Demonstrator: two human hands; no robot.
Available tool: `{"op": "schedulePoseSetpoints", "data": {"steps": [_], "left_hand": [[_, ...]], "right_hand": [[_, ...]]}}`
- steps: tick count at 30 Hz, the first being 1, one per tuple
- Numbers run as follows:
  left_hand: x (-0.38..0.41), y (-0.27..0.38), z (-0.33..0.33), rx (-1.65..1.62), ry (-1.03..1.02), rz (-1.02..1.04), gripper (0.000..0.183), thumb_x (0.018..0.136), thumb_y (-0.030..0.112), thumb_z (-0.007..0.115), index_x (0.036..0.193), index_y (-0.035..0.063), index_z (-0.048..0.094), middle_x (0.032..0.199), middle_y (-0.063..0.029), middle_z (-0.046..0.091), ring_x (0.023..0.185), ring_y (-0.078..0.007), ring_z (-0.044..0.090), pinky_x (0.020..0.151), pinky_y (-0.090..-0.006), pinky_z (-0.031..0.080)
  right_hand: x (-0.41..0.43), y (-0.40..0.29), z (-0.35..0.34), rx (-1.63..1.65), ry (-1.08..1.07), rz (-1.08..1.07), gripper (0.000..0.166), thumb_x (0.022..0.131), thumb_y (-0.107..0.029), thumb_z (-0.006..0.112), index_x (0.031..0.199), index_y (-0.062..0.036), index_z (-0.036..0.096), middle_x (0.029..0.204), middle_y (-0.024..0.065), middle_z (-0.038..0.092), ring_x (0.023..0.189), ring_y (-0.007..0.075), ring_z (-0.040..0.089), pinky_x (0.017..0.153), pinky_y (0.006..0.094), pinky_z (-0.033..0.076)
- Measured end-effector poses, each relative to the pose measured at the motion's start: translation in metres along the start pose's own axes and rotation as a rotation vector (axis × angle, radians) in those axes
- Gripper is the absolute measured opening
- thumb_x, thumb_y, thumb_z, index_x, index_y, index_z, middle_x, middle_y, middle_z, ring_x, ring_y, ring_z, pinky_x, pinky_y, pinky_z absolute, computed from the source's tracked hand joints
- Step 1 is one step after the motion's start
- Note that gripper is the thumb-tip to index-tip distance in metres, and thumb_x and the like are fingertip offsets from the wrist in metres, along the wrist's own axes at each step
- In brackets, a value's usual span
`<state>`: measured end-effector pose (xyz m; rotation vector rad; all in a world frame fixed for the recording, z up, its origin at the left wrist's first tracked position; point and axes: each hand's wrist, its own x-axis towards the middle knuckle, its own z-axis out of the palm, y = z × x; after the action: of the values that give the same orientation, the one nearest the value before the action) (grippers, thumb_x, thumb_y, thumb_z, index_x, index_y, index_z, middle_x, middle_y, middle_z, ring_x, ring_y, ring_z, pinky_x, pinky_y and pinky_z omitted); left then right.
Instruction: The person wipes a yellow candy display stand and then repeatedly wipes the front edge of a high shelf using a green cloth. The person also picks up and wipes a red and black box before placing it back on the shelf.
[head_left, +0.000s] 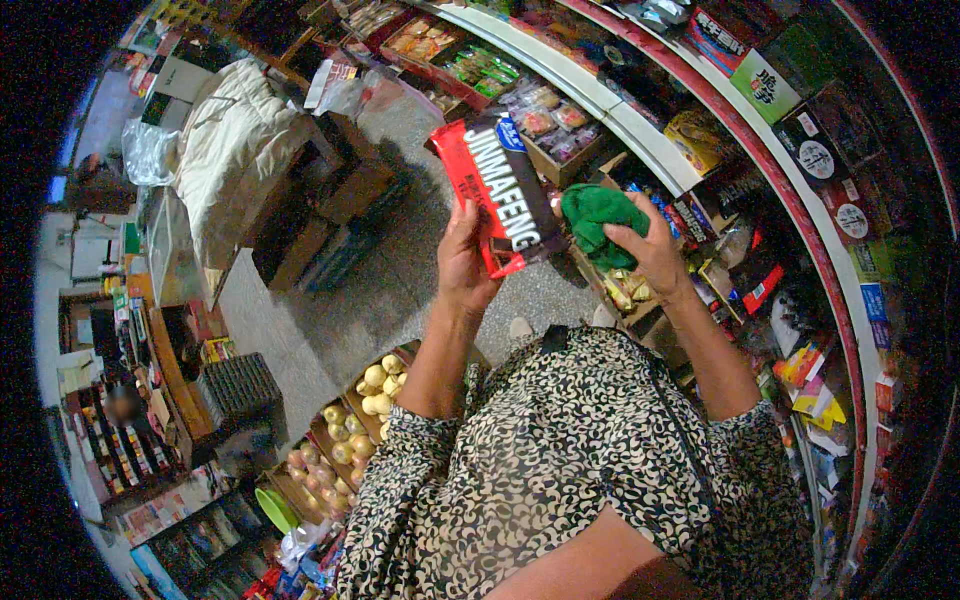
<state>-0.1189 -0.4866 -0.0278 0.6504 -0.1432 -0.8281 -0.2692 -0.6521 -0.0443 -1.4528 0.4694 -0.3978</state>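
A red and black packet of packaged snack (491, 195), bearing large white lettering, is held upright and slightly tilted in my left hand (465, 259). My fingers grip its lower left side, and those behind it are hidden. Bunched in my right hand (652, 247) is a green cloth (604, 225), close to the packet's right edge. A narrow gap seems to lie between cloth and packet; whether they touch I cannot tell. Below and behind the cloth stands a carton of yellow-wrapped goods (622, 289).
Curved store shelves (645, 135) with packaged snacks run along my right. An open box of wrapped pastries (559, 124) sits beyond the packet. Crates of fruit (345, 435) stand at my lower left. A cream quilted cover (232, 142) drapes over stacked goods across the speckled floor (322, 315).
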Motion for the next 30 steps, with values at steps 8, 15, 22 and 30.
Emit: {"op": "schedulePoseSetpoints", "data": {"steps": [8, 15, 22, 30], "left_hand": [[-0.008, -0.016, 0.000, 0.520, 0.036, 0.062, 0.061, 0.086, 0.026, 0.056, 0.134, 0.0051, 0.026, 0.122, -0.0101, 0.047, 0.107, -0.0185, 0.050, 0.089, -0.0331, 0.042], [-0.017, -0.009, 0.015, 0.027, -0.083, -0.252, 0.073, 0.085, 0.056, 0.041, 0.134, 0.0042, 0.024, 0.125, -0.0137, 0.045, 0.114, -0.0262, 0.045, 0.098, -0.0385, 0.035], [-0.022, -0.006, 0.016, -0.105, -0.076, -0.232, 0.074, 0.085, 0.064, 0.027, 0.133, 0.0070, 0.030, 0.131, -0.0149, 0.040, 0.115, -0.0298, 0.045, 0.100, -0.0420, 0.033], [-0.042, -0.027, 0.009, -0.058, -0.140, -0.307, 0.070, 0.085, 0.054, 0.041, 0.135, 0.0070, 0.027, 0.133, -0.0149, 0.038, 0.120, -0.0301, 0.041, 0.097, -0.0459, 0.037]], "right_hand": [[-0.005, -0.026, 0.045, -0.068, 0.140, -0.035, 0.046, 0.070, -0.017, 0.071, 0.109, -0.0036, 0.050, 0.089, 0.0051, 0.059, 0.081, 0.0142, 0.056, 0.074, 0.0276, 0.046], [-0.025, -0.050, 0.086, -0.785, -0.086, -0.575, 0.062, 0.061, -0.006, 0.067, 0.120, -0.0077, 0.047, 0.122, 0.0161, 0.047, 0.104, 0.0360, 0.050, 0.087, 0.0405, 0.043], [-0.016, -0.036, 0.087, -0.807, -0.251, -0.778, 0.064, 0.064, 0.002, 0.055, 0.126, -0.0107, 0.043, 0.136, 0.0163, 0.034, 0.127, 0.0359, 0.029, 0.104, 0.0481, 0.024], [0.068, -0.020, 0.069, -0.787, 0.109, -0.651, 0.049, 0.069, 0.005, 0.050, 0.116, -0.0041, 0.048, 0.120, 0.0180, 0.048, 0.108, 0.0346, 0.048, 0.093, 0.0402, 0.038]]}}
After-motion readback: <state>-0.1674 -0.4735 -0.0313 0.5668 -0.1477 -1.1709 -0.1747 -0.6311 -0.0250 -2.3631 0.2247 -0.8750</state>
